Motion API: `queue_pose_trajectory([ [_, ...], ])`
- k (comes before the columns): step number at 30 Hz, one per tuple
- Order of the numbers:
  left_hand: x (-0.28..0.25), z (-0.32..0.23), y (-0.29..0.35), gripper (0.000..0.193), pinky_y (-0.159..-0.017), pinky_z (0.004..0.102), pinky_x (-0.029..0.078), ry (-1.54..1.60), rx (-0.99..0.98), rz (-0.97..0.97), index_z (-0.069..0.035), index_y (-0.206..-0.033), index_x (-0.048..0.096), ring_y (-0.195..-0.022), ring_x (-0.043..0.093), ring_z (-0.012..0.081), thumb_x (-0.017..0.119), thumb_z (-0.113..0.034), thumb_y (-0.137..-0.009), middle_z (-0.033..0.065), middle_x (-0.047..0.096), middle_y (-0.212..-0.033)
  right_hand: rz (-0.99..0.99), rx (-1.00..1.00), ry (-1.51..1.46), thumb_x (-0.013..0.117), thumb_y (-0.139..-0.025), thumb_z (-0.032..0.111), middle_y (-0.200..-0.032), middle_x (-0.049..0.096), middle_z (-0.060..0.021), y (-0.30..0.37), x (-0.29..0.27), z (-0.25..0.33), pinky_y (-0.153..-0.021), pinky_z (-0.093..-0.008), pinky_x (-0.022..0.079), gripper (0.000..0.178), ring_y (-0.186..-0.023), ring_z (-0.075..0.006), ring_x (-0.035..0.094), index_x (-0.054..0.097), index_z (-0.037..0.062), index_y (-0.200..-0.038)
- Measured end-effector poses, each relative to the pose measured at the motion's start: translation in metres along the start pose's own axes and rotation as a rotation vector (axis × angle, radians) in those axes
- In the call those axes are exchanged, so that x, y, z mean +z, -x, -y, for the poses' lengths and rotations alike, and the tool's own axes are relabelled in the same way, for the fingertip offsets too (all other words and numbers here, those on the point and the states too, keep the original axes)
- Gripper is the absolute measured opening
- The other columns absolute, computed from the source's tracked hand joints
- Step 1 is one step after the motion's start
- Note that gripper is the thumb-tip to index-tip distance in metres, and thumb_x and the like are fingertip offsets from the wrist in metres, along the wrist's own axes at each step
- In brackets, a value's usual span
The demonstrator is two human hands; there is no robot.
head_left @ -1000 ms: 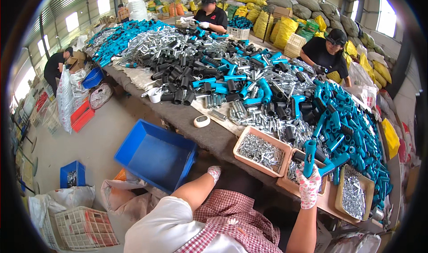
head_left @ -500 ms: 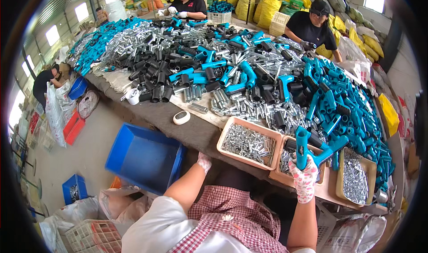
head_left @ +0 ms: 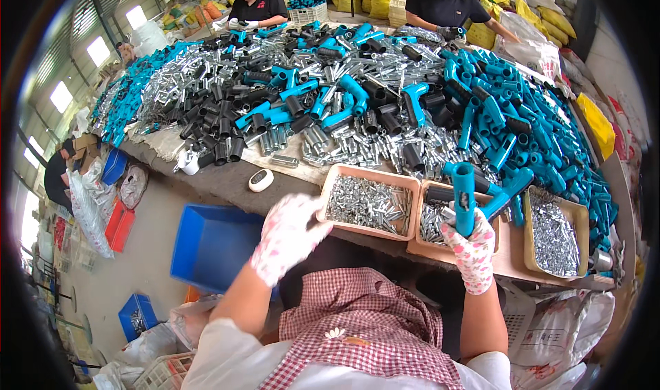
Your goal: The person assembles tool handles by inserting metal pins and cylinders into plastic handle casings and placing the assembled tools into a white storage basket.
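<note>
My right hand (head_left: 474,256), in a white floral glove, is closed around a teal plastic tool handle (head_left: 465,197); its tubular end points up above a pink tray of metal pieces (head_left: 430,247). In a matching glove, my left hand (head_left: 289,235) is raised in front of the table edge with thumb apart from fingers and nothing visible in it. Its thumb is close to the left wall of another pink tray (head_left: 323,204), filled with small silver metal parts (head_left: 368,208). Whether the thumb touches that wall I cannot tell.
Teal handles (head_left: 529,128), black sleeves (head_left: 199,108) and silver pins cover the table. A tan tray (head_left: 581,218) stands at right, a white oval device (head_left: 260,180) near the edge. Below left is a blue bin (head_left: 196,245). Two co-workers (head_left: 258,8) (head_left: 447,8) work across the table.
My left hand has come up from below the table edge to beside the left pink tray. My right hand still holds the teal handle. The view has shifted slightly.
</note>
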State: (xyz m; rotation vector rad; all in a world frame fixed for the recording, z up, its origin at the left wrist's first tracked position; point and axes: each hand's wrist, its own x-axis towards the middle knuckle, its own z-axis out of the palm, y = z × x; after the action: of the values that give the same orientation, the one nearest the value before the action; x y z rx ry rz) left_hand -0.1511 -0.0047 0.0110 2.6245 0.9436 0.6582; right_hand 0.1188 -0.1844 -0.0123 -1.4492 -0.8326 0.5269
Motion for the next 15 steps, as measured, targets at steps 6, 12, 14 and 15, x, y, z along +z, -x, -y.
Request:
queue_pose_trajectory([
  [6,0.062,0.021,-0.091,0.039,-0.092,0.0405,0.047,-0.551,0.305,0.465,-0.007,-0.118,0.061,-0.102,0.059,0.0327,0.066,-0.012,-0.079,0.0129,0.063,-0.107,0.281,0.322,-0.055,0.072,-0.08,0.007,-0.091,0.061,0.0,0.032,0.0,0.033,-0.073,-0.023,0.048,0.051,-0.078,-0.006,0.056,0.054,0.0008,-0.127],
  [12,0.065,0.02,-0.109,0.015,-0.081,0.0432,0.052,-0.516,0.287,0.706,-0.007,-0.091,0.068,-0.098,0.063,0.0307,0.059,-0.015,-0.082,0.0146,0.065,-0.095,0.434,0.45,0.045,0.071,-0.08,0.012,-0.093,0.063,-0.0026,0.061,-0.01,0.022,-0.074,-0.0238,0.047,0.055,-0.08,-0.0061,0.054,0.054,-0.0001,-0.13],
  [14,0.072,0.034,-0.1,0.016,-0.08,0.0425,0.052,-0.494,0.299,0.615,-0.007,-0.089,0.067,-0.095,0.063,0.029,0.06,-0.019,-0.083,0.012,0.065,-0.092,0.43,0.45,0.036,0.073,-0.08,0.008,-0.085,0.063,-0.0018,0.059,-0.01,0.026,-0.066,-0.0227,0.047,0.055,-0.071,-0.0055,0.055,0.052,-0.0028,-0.13],
  [15,0.072,0.033,-0.097,0.018,-0.08,0.0423,0.052,-0.505,0.32,0.551,-0.008,-0.09,0.067,-0.093,0.063,0.0288,0.059,-0.024,-0.085,0.0103,0.064,-0.091,0.455,0.386,0.119,0.073,-0.081,0.01,-0.084,0.063,-0.0016,0.058,-0.01,0.023,-0.066,-0.0234,0.047,0.055,-0.071,-0.0056,0.055,0.052,-0.0026,-0.13],
])
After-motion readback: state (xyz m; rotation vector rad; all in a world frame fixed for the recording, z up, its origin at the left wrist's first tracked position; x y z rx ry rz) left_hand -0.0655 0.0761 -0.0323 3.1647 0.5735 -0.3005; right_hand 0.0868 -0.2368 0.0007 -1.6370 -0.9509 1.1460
